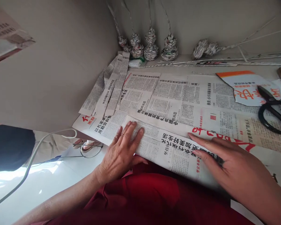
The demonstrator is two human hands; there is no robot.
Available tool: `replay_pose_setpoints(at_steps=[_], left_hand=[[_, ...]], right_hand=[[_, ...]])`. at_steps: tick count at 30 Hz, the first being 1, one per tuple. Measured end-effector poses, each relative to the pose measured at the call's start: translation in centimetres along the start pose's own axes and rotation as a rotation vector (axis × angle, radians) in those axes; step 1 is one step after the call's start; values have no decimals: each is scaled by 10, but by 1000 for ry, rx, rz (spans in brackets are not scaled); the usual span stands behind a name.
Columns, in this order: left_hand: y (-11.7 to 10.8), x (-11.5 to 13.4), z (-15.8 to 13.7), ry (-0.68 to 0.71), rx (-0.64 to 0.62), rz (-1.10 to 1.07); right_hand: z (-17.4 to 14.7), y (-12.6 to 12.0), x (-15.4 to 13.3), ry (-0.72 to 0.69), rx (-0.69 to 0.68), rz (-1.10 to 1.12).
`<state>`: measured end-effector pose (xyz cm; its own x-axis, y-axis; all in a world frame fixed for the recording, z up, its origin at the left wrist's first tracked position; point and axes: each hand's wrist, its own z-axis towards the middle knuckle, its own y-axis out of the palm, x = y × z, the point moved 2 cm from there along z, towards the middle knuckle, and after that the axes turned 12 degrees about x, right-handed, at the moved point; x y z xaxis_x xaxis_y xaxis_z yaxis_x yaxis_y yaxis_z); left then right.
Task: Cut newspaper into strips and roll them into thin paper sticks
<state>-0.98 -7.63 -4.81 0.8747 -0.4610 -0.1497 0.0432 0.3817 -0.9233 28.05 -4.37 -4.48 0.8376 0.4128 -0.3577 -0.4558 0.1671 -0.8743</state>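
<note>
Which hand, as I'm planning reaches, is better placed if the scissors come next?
Probably the right hand: it is nearer the scissors, which lie on that same side. The left hand is farther off, spread on the newspaper.

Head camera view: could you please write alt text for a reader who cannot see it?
A person's left hand and right hand rest on newspaper spread in front of them. At the picture's right, black-handled scissors lie partly over an orange-and-white card; behind, four woven paper gourds stand in a row and a fifth lies on its side.
</note>
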Motion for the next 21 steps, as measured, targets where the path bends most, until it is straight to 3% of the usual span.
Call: replay_pose_setpoints(at_steps=[9, 21], left_hand=[[2, 4, 4, 120, -12, -69], [3, 17, 4, 48, 33, -20]], right_hand=[[4, -4, -4, 27, 0, 15], [9, -7, -6, 51, -33, 25]])
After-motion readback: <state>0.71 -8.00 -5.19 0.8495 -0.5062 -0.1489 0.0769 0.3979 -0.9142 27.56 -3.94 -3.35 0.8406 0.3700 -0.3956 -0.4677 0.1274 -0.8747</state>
